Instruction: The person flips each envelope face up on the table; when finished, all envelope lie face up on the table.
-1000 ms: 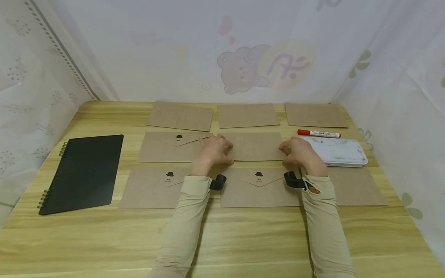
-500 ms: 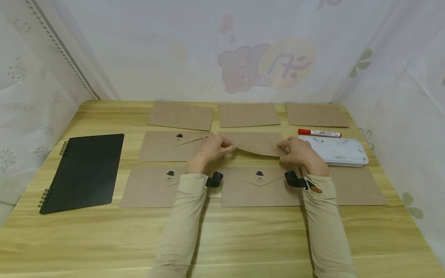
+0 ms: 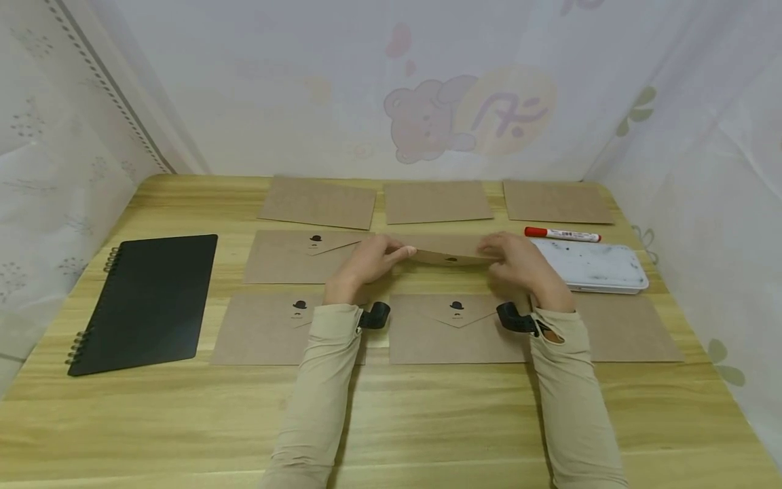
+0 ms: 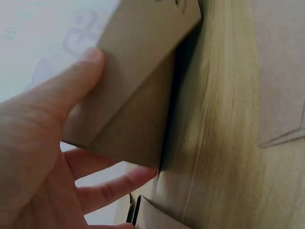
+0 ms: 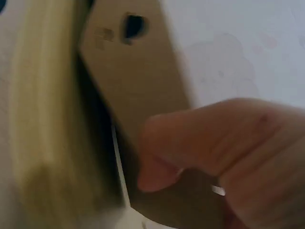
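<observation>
Both hands are holding 1 brown envelope (image 3: 449, 249) lifted off the wooden table (image 3: 427, 421), in the middle of the middle row. The left hand (image 3: 366, 261) is pinching its left end, thumb on top and fingers curled underneath. The right hand (image 3: 516, 258) is gripping its right end, thumb pressing the face. The envelope is spanning the gap between the 2 hands, near edge raised, small black hat mark showing on its underside. Other envelopes are lying flat around it. A red marker (image 3: 562, 235) is lying just beyond a white case (image 3: 595, 266), right of the right hand. A black notebook (image 3: 149, 300) is lying well apart at left.
</observation>
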`<state>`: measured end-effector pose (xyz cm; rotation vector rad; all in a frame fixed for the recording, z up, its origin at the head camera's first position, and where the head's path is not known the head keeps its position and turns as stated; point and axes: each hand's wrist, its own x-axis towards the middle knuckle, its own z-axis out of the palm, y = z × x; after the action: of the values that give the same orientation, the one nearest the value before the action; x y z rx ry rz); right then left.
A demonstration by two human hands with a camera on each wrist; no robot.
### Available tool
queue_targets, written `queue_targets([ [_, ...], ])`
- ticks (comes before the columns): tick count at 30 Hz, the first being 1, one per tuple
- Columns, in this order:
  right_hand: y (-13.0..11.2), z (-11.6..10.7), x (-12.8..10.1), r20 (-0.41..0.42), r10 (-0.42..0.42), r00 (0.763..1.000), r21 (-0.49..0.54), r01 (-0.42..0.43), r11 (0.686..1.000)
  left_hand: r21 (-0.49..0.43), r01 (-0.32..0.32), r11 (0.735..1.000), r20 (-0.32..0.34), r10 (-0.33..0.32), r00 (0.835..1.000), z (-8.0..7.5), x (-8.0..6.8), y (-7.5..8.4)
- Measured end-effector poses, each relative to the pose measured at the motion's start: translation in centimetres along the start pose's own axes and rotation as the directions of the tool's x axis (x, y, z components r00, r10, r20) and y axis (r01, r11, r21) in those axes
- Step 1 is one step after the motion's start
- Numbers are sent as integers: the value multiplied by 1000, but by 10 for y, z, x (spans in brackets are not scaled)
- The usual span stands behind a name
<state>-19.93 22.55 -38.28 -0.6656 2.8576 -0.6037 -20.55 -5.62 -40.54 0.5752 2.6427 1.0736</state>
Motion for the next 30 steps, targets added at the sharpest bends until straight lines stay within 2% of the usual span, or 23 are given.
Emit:
queue_targets([
  [3, 0, 4, 2, -2, -10, 1000, 55, 10, 998, -15, -2, 1000, -5, 2, 1000, 1, 0, 0],
  [8, 4, 5, 0, -4, 72, 997, 174, -71, 982, -41, 4, 999, -19, -5, 1000, 0, 1, 0],
  [11, 7, 4, -1, -105, 122, 987, 258, -91, 962, -97, 25, 995, -42, -29, 999, -1, 1, -2],
  [13, 8, 4, -2, -222, 145, 964, 311, -71, 948, -129, 41, 991, -71, -50, 996, -2, 0, -3],
  [16, 8, 8, 1, -421, 142, 896, 385, 34, 922, -139, 49, 989, -123, -67, 990, -3, 0, -3],
  [18, 7, 11, 4, -541, 130, 831, 381, 105, 918, -124, 51, 991, -156, -70, 985, -3, 0, -3],
  [20, 7, 14, 8, -640, 97, 762, 340, 168, 925, -117, 52, 992, -182, -73, 981, -3, 0, -2],
  [23, 6, 18, 11, -746, 25, 666, 226, 218, 949, -119, 57, 991, -228, -83, 970, -3, 0, 0],
  [25, 6, 19, 12, -784, -31, 621, 158, 247, 956, -123, 66, 990, -264, -97, 960, -3, 0, 1],
  [27, 5, 19, 12, -810, -58, 583, 131, 277, 952, -126, 76, 989, -308, -112, 945, -2, 1, 2],
  [30, 6, 19, 14, -834, -65, 548, 127, 305, 944, -114, 81, 990, -389, -119, 914, -2, 2, 5],
])
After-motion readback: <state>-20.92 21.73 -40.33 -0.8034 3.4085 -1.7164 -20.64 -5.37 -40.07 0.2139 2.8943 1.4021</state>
